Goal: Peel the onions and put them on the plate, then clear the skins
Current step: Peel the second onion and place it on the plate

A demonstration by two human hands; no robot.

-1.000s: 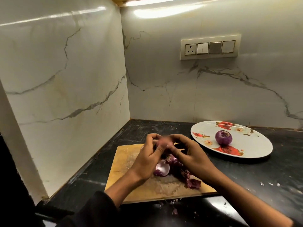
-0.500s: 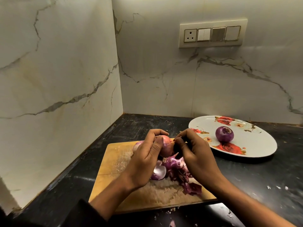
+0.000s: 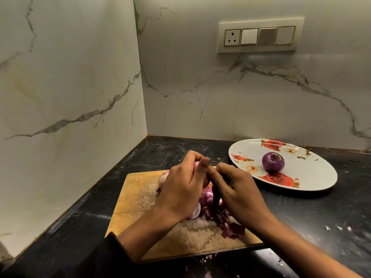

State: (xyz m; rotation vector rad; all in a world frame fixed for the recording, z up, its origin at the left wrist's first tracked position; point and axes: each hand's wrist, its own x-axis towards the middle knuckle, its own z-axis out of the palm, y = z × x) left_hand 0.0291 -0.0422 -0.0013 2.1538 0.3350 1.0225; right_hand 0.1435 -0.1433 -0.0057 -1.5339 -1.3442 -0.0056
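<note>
While the left hand (image 3: 180, 189) cups the onion (image 3: 163, 177) over the cutting board (image 3: 136, 197), the right hand's (image 3: 239, 189) grip pinches its skin. That skin looks papery and tear-prone, best taken near the cut end; the bared flesh is probably slick.

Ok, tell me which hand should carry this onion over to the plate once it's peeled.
Right hand, probably. The plate lies on its side of the cutting board, so the left hand, now holding the onion, would have to cross over.
</note>
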